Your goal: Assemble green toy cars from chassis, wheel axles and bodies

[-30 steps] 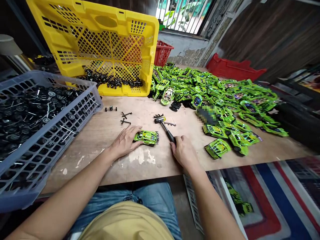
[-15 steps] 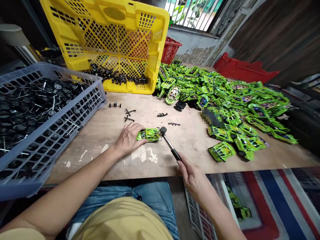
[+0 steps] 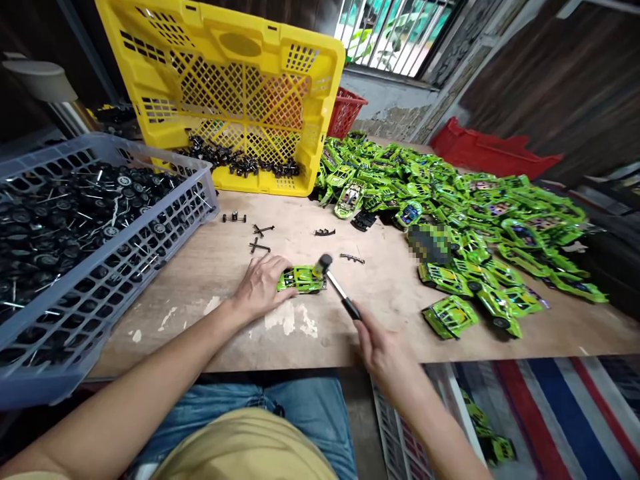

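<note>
My left hand (image 3: 263,287) grips the front part of a green toy car (image 3: 303,279) and keeps it down on the wooden table. In my right hand (image 3: 377,337) is a small hammer (image 3: 341,291), held by its black handle. Its dark head is over the right end of the car; whether it touches cannot be told. Behind the car lie black X-shaped parts (image 3: 260,247), a wheel axle piece (image 3: 235,217), and two thin black strips, one a curved strip (image 3: 325,233) and the other a straighter strip (image 3: 353,258).
At left a bluish crate (image 3: 165,247) holds many black wheels and axles. A yellow crate (image 3: 240,44) stands on its side behind, with black parts inside. A heap of green car bodies (image 3: 425,173) covers the right back. Several cars (image 3: 450,317) lie nearer at right.
The camera view has shifted slightly, so everything sits a little lower in the picture. Both hands keep their hold on the toy car and the hammer, with the hammer head still over the car's end.
</note>
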Action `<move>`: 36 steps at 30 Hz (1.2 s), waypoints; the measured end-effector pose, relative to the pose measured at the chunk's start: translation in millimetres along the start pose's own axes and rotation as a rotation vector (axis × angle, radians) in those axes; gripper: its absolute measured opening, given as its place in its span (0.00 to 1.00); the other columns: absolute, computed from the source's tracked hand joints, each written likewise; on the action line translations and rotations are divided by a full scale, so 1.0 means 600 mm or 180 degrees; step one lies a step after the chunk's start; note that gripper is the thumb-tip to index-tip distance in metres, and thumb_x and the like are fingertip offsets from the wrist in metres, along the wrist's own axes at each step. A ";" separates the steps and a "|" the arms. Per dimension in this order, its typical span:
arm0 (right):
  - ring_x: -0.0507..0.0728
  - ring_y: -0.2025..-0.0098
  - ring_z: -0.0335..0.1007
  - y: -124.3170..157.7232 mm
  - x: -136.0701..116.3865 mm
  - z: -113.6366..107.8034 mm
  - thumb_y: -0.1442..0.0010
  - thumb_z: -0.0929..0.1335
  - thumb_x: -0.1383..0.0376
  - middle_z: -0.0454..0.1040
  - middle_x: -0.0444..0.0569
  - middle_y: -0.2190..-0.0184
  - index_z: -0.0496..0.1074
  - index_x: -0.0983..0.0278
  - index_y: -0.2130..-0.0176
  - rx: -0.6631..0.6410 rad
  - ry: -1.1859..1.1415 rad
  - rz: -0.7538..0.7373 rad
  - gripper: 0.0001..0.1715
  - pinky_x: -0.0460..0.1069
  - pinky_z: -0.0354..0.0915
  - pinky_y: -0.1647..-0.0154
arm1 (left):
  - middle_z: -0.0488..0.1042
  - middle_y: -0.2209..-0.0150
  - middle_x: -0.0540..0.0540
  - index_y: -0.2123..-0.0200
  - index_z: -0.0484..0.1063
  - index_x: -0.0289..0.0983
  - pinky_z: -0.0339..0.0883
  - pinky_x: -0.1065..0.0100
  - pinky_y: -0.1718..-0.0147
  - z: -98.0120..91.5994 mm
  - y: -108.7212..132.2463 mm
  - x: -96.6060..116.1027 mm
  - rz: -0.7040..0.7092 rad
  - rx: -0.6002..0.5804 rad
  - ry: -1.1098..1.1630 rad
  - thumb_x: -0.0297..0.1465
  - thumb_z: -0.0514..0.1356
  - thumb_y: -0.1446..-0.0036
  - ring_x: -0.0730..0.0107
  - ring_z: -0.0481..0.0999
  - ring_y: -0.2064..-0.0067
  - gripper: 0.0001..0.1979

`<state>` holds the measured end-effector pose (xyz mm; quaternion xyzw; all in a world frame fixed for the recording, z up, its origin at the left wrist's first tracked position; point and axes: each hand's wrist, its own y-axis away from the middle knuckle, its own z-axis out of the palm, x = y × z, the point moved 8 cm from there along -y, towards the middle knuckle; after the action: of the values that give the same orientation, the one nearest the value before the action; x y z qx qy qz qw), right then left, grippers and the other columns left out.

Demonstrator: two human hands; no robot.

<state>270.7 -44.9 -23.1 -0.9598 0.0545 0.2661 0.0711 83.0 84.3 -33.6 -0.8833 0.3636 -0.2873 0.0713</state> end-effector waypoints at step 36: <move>0.63 0.62 0.72 -0.048 0.065 -0.004 0.34 0.63 0.62 0.74 0.60 0.63 0.72 0.68 0.59 0.0087 0.1593 0.0701 0.12 0.53 0.65 0.65 | 0.78 0.77 0.41 0.71 0.75 0.30 0.60 0.77 0.88 0.048 0.100 -0.070 -0.3365 -0.1694 0.2871 0.55 0.67 0.59 0.68 0.76 0.82 0.30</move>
<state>309.4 -19.6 -38.5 -0.9829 0.1779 0.0260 0.0391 39.2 67.1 -96.5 -0.7241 -0.0586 -0.5202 -0.4490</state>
